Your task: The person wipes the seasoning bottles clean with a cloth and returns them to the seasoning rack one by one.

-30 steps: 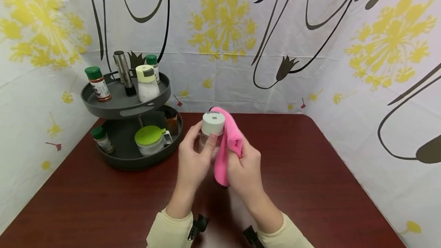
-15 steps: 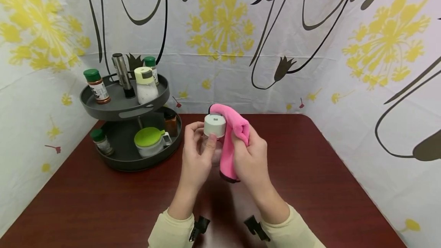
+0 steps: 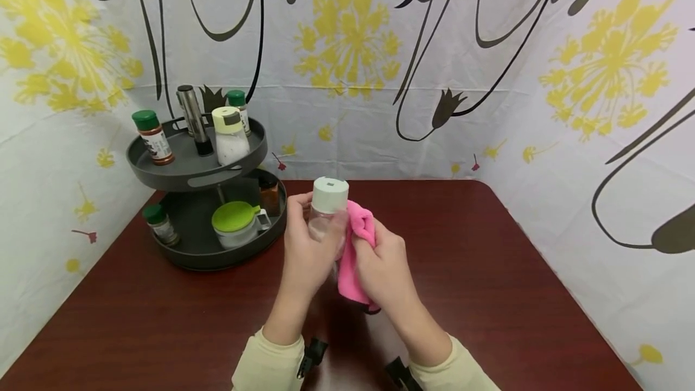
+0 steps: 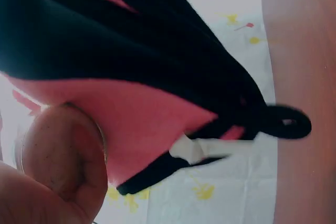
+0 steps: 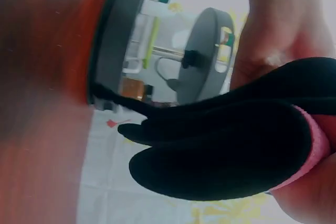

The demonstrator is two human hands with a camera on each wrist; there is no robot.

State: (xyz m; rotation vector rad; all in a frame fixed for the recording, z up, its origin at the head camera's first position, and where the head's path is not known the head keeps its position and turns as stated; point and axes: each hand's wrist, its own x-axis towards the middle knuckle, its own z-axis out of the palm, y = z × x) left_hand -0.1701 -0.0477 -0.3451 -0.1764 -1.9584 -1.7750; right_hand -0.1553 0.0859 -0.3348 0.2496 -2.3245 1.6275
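Observation:
Above the table, my left hand [image 3: 308, 252] grips a clear jar [image 3: 319, 225] with a pale white-green cap [image 3: 330, 195]; the thumb lies across its near side. My right hand [image 3: 384, 264] pinches a bunched pink cloth [image 3: 354, 279] against the jar's right side. In the left wrist view, the cloth [image 4: 142, 124] shows a pink face and a black edge with a small loop, next to the jar's round base [image 4: 52, 150]. The right wrist view shows the black side of the cloth [image 5: 220, 150] in folds, hiding the jar there.
A grey two-tier turntable rack [image 3: 198, 183] stands at the left. Its upper tier carries a green-capped spice jar [image 3: 154, 137], a metal grinder [image 3: 194, 119] and a white shaker [image 3: 230, 136]. Below sits a green-lidded pot [image 3: 236, 225]. A patterned sheet [image 3: 478, 65] hangs behind the dark red table [image 3: 478, 294].
The cloth and my right hand have moved down and left along the jar's side. Above the cloth, the cap and upper jar show more plainly. The jar has shifted slightly left.

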